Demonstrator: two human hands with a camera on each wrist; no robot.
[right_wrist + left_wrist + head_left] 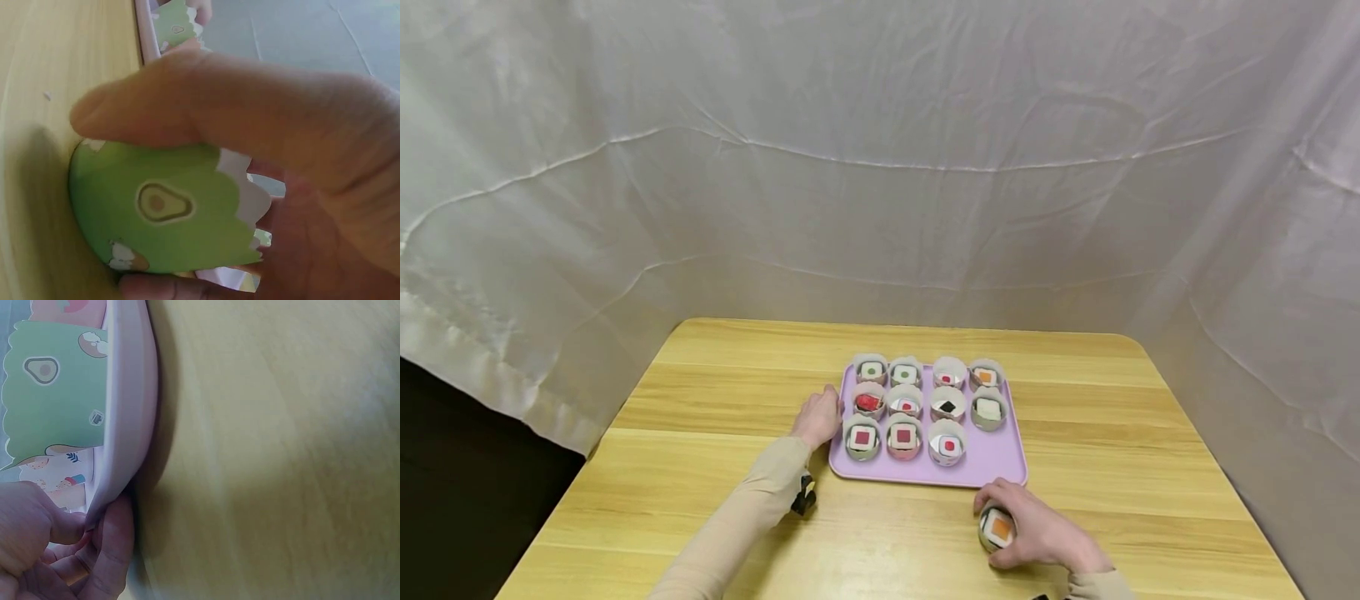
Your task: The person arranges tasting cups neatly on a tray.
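My right hand (1033, 529) grips a green paper baking cup (162, 209) with an avocado print, thumb on one side and fingers on the other. A toy sushi roll with an orange centre (999, 528) sits inside that cup, just in front of the tray's near right corner. At the left side of the lilac tray (992, 460), my left hand (818, 417) pinches the rim between thumb and fingers, as the left wrist view shows. Several paper cups holding sushi pieces stand in rows on the tray, among them a green cup (59, 390) near the held rim.
The wooden table (1097, 433) extends around the tray, with pale curtains (880, 167) behind it and at both sides. In the tray's front row, bare lilac surface lies right of the cup with the red-dotted piece (947, 446).
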